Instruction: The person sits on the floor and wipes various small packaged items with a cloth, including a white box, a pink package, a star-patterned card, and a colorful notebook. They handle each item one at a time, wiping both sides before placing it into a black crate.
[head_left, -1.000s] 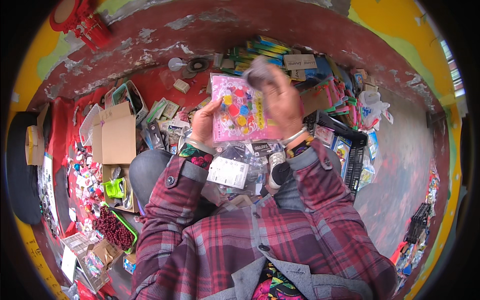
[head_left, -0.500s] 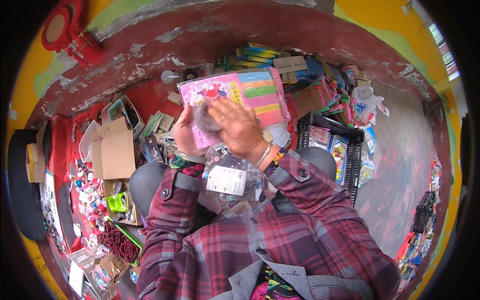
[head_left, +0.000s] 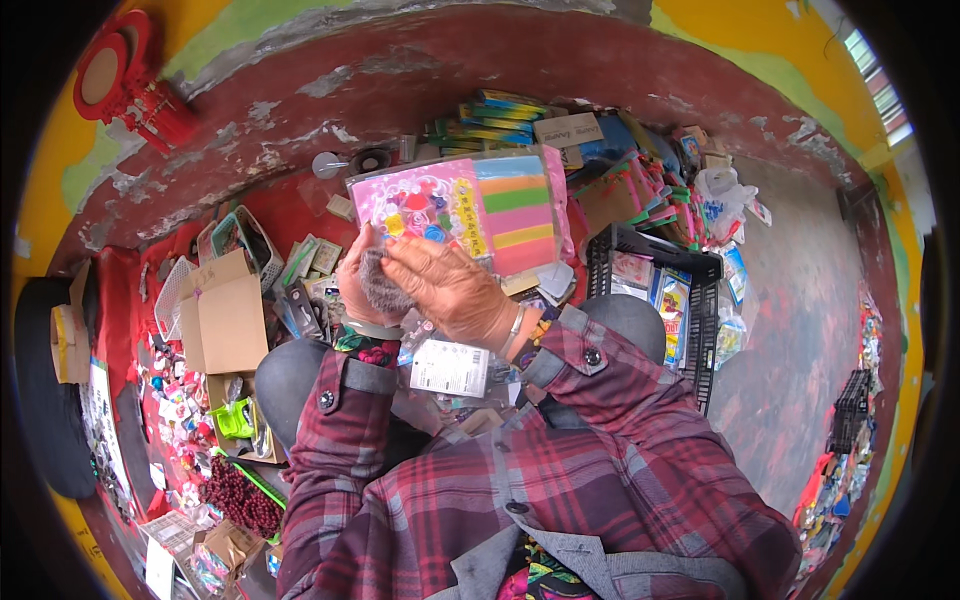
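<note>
A pink plastic-wrapped pack (head_left: 516, 208) with a panel of coloured stripes is held up in front of me. My left hand (head_left: 356, 285) grips its lower left edge, the thumb showing on the near side. Under the fingers of my right hand (head_left: 455, 288) a grey fuzzy cloth (head_left: 383, 282) is pressed against the pack's lower left corner. Below both hands, a clear plastic package with a white label (head_left: 449, 368) lies between my knees.
To the right stands a black plastic crate (head_left: 705, 330) holding flat colourful packets. An open cardboard box (head_left: 222, 318) is on the left, beside a basket (head_left: 262, 240). Stacked yellow-green packs (head_left: 497, 117) lie by the wall. Dark red beads (head_left: 238, 492) sit lower left.
The right hand and grey cloth have slid down and left across the pack, uncovering more of its printed front. My left hand has shifted slightly left.
</note>
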